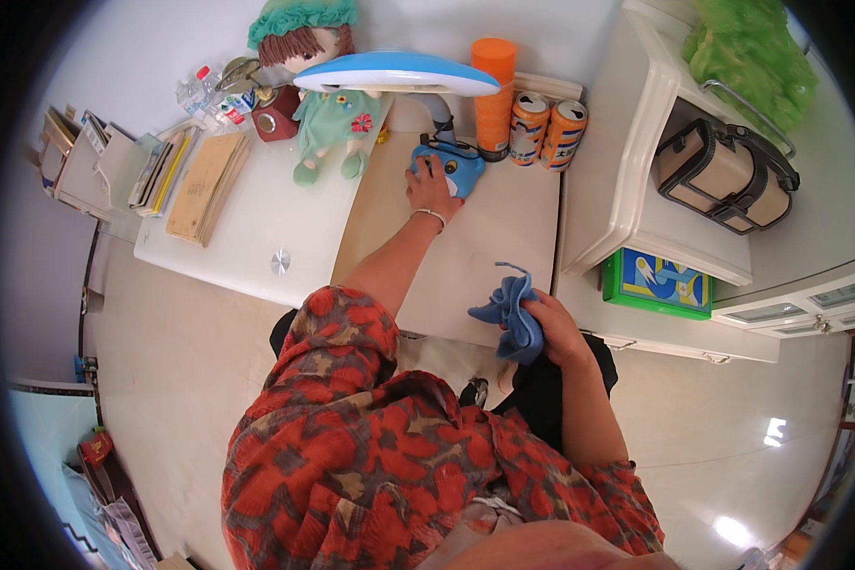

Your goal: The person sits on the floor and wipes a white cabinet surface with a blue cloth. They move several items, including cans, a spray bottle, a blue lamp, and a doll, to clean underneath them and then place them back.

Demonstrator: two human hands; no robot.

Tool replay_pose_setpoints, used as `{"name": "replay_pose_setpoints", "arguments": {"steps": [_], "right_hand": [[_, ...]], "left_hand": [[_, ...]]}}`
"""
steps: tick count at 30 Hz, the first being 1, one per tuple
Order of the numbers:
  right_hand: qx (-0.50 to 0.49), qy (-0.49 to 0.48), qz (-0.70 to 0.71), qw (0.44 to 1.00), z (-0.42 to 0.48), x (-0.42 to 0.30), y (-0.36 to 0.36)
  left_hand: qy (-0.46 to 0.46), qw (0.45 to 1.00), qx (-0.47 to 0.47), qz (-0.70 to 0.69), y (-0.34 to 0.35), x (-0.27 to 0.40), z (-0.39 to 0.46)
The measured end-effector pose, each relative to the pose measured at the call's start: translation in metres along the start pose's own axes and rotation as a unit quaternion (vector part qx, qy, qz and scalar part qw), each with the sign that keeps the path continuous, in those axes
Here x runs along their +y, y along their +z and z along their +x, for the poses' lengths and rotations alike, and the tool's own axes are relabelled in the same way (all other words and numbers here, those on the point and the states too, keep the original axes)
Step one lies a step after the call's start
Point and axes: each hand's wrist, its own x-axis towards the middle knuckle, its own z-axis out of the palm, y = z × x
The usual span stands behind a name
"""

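Note:
A desk lamp with a blue animal-faced base (pixel 472 169) stands at the back of the desk. My left hand (pixel 431 189) grips that base from the front left, its fingers spread over the top. Above it, on a grey bendable neck (pixel 438 112), the wide blue and white lamp head (pixel 397 73) reaches sideways. In my right hand (pixel 552 326) is a bunched blue cloth (pixel 514 313), held over the desk's front edge. One thin strip of the cloth sticks up. The undersides of both hands are hidden.
Close to the lamp's right are an orange cylinder (pixel 493 100) and two orange drink cans (pixel 564 135). Left of it sits a doll in green (pixel 338 121), near stacked envelopes (pixel 206 187). A white cabinet (pixel 613 142) borders the right, with a beige bag (pixel 727 174) inside.

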Motion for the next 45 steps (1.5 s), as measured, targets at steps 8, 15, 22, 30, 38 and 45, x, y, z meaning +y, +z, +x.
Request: {"name": "replay_pose_setpoints", "arguments": {"steps": [8, 15, 22, 30, 38, 45], "right_hand": [[-0.022, -0.007, -0.018, 1.0, 0.003, -0.001, -0.002], [0.005, 0.002, -0.004, 1.0, -0.005, -0.004, 0.002], [-0.016, -0.006, -0.02, 1.0, -0.004, -0.001, 0.001], [-0.016, 0.014, -0.019, 1.0, -0.004, -0.007, 0.007], [-0.024, 0.008, -0.035, 0.999, -0.003, -0.005, 0.004], [-0.017, -0.006, -0.037, 0.999, 0.002, -0.003, 0.009]], "left_hand": [[-0.003, 1.0, 0.003, 0.007, -0.006, 0.002, 0.01], [-0.02, 1.0, 0.014, 0.015, 0.002, -0.001, 0.015], [-0.046, 0.998, 0.019, 0.034, 0.002, 0.003, 0.03], [-0.064, 0.997, 0.008, 0.044, 0.001, 0.012, 0.036], [-0.06, 0.997, -0.007, 0.037, -0.007, 0.012, 0.033], [0.001, 1.0, -0.015, -0.022, -0.005, -0.01, 0.035]]}}
